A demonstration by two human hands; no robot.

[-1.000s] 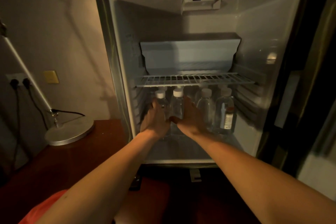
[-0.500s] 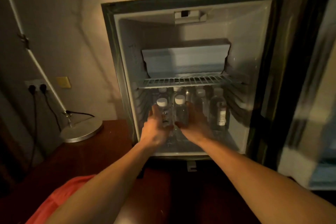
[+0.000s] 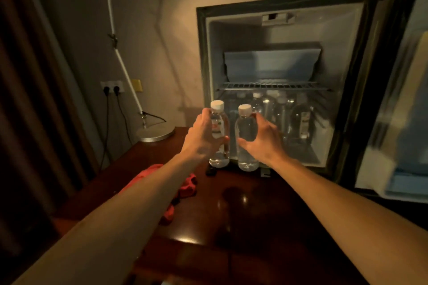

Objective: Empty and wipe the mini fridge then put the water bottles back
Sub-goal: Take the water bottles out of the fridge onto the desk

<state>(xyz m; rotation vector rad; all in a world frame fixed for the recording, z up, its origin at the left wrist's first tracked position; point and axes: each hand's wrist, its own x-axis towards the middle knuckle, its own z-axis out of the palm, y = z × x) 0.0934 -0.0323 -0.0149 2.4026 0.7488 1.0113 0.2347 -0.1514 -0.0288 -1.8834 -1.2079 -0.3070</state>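
The mini fridge (image 3: 342, 58) stands open on a dark wooden table (image 3: 243, 210). My left hand (image 3: 201, 139) grips a clear water bottle (image 3: 220, 122) with a white cap, held upright in front of the fridge's lower left corner. My right hand (image 3: 261, 139) grips a second clear bottle (image 3: 246, 129), upright beside the first. Both bottles are outside the fridge, just above the table. Several more bottles (image 3: 282, 113) stand inside, under the wire shelf (image 3: 273, 87). A red cloth (image 3: 185, 185) lies on the table, partly hidden by my left forearm.
The fridge door (image 3: 398, 99) hangs open at the right. A lamp with a round metal base (image 3: 155, 133) stands left of the fridge. Two plugs sit in a wall socket (image 3: 112, 88). A dark curtain (image 3: 27, 99) covers the far left.
Both hands have pulled their bottles out of the fridge, toward me and to the left. The view has swung left, so the fridge now sits at the right.
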